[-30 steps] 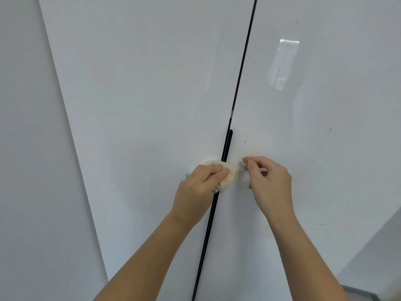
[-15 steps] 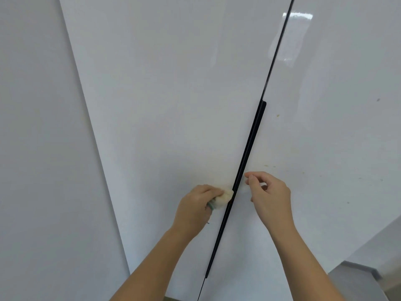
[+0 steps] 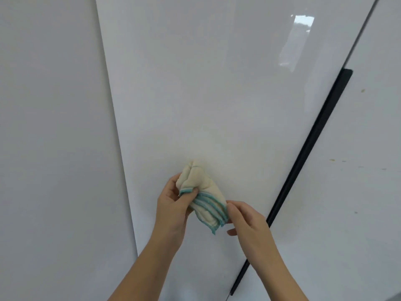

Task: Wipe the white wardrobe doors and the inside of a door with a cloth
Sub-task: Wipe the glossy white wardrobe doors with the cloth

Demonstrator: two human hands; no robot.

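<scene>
wall [image 3: 47, 148]: plain pale grey, left | light: soft, even | glare [image 3: 297, 42]: bright window-shaped reflection, upper right

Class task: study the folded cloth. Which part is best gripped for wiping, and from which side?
Grip the cloth round its thick cream middle, from its left, as the left hand does. The layers bunch there; the teal-edged end by the right hand fans loose and would probably unfold if held alone.
</scene>
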